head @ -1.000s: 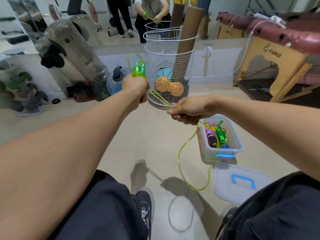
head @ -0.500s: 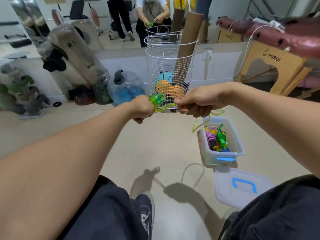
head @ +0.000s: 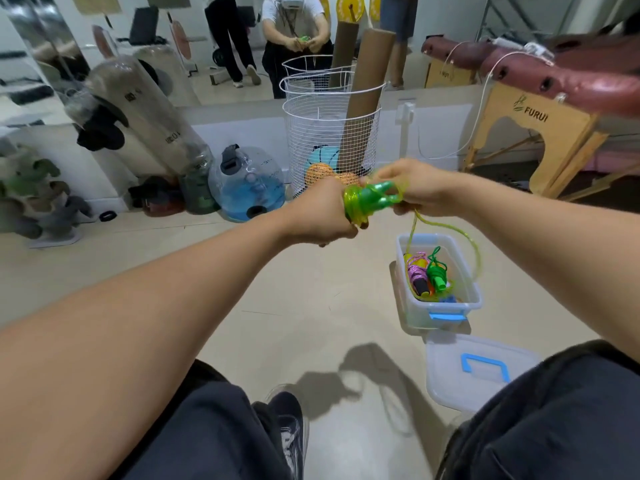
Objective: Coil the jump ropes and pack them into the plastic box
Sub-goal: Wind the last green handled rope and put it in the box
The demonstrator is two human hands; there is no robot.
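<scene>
My left hand (head: 323, 211) grips the green handles (head: 372, 200) of a jump rope, held out in front of me above the floor. My right hand (head: 405, 187) pinches the yellow-green cord (head: 472, 244) right at the handles, where several turns are wound round them. A loose loop of cord hangs from my right hand down over the plastic box. The clear plastic box (head: 472, 304) stands open on the floor at the right. A pink coiled rope (head: 417, 273) and a green coiled rope (head: 437, 271) lie inside it.
The box's lid (head: 450, 379) with a blue handle lies on the floor near my right knee. A white wire basket (head: 301, 143) with balls and cardboard tubes stands behind my hands. Water jugs (head: 247, 183) line the mirrored wall. A wooden massage table (head: 535, 133) stands at the right.
My hands have come together and dropped lower. The long cord that hung to the floor is now mostly wound round the handles, leaving a short loop over the box.
</scene>
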